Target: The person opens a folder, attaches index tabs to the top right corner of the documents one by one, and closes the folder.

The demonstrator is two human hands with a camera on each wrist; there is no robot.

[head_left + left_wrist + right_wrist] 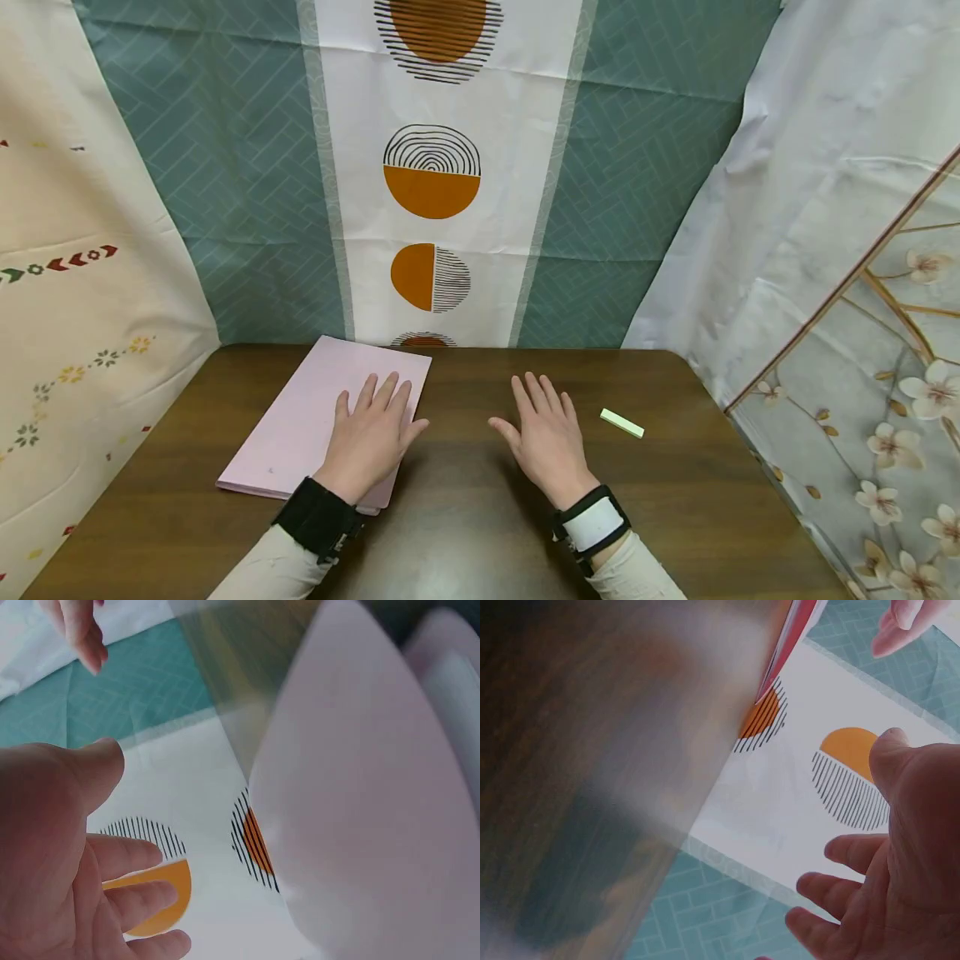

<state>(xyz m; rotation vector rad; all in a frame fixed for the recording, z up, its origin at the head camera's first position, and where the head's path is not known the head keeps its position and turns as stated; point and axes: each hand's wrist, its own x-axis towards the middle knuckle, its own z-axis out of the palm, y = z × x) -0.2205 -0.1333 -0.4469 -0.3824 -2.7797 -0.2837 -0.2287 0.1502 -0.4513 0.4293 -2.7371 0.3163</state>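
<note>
A flat pink folder (330, 400) lies at a slant on the left part of the brown table. Over its right side my left hand (365, 442) is held palm down with fingers spread, holding nothing. My right hand (551, 446) is likewise spread, above the wood to the right of the folder. A small pale green bar (622, 422) lies a little right of that hand. The left wrist view has the folder (367, 787) large and blurred beside the left palm (45, 847). Bare fingers of the right hand (847, 892) show in the right wrist view.
Behind the table (465, 533) hangs a teal and white curtain (435, 108) with orange and striped circles. A cream patterned cloth (90, 333) drapes along the left side, and a white floral cloth (825, 333) along the right.
</note>
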